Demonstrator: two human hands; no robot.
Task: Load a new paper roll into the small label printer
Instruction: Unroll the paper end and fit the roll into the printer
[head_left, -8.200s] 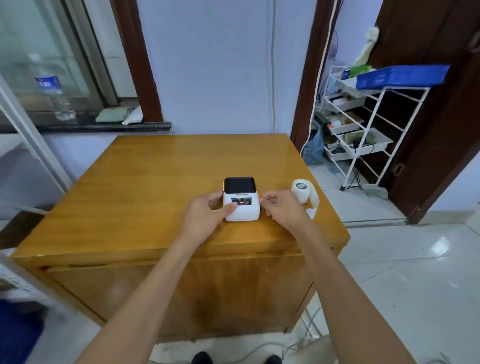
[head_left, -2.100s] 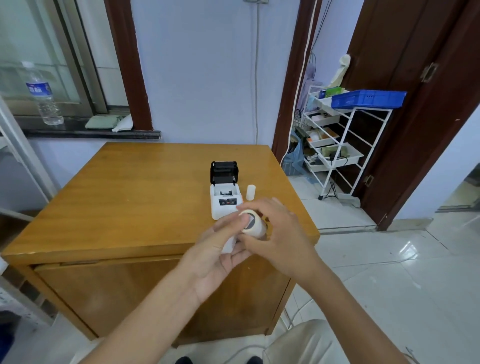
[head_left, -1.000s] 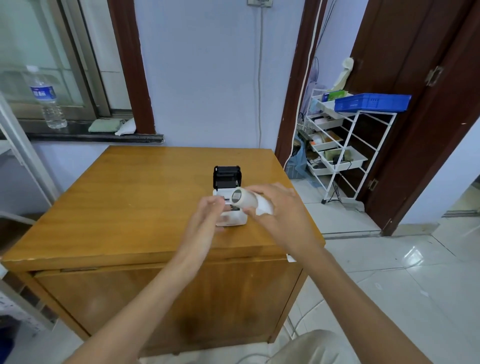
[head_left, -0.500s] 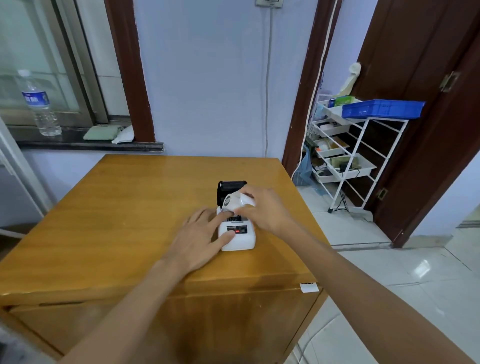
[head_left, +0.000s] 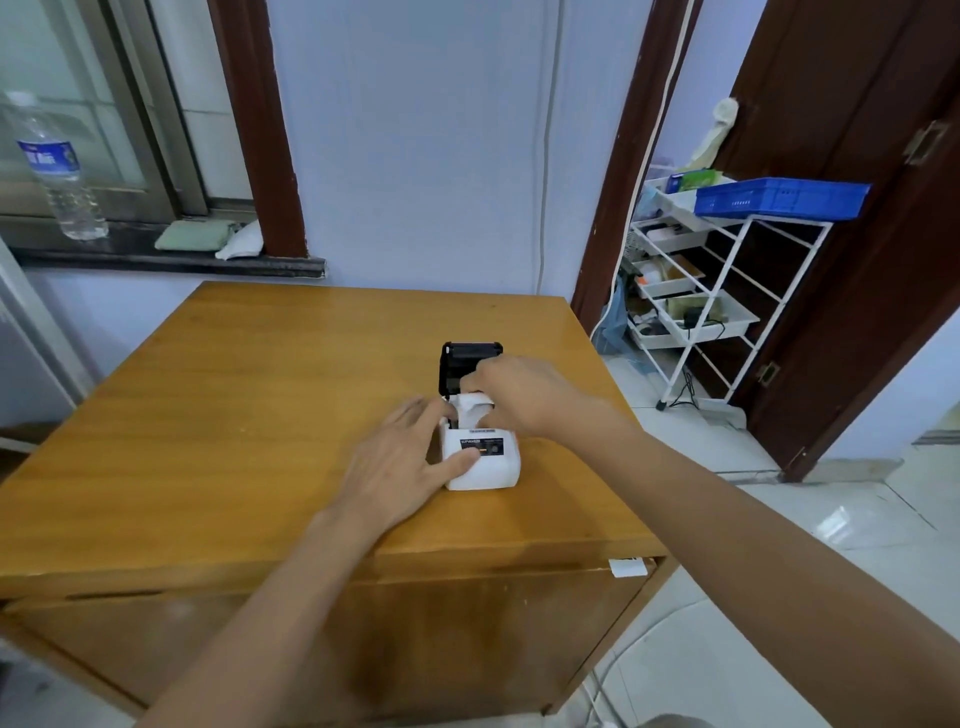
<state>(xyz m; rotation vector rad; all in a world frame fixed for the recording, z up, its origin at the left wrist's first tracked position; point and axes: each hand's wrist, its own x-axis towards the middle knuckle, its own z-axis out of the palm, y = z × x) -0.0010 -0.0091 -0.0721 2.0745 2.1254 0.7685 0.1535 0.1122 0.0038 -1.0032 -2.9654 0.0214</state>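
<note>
The small white label printer (head_left: 491, 467) sits on the wooden table (head_left: 218, 415) near its right front. Its black lid (head_left: 464, 364) stands open, tilted back. A white paper roll (head_left: 472, 408) lies in the printer's open bay. My right hand (head_left: 519, 392) reaches over the bay from the right, fingers pinched on the roll, hiding its right side. My left hand (head_left: 400, 462) rests flat against the printer's left side, thumb across its front panel, fingers spread.
A white wire rack (head_left: 711, 291) with trays and a blue basket (head_left: 779, 197) stands right of the table by a dark door. A water bottle (head_left: 57, 166) stands on the window sill at the back left. A small label (head_left: 628, 566) sticks to the table's front right edge.
My right hand has brought the roll down from above the printer into the open bay. My left hand has settled against the printer's left side.
</note>
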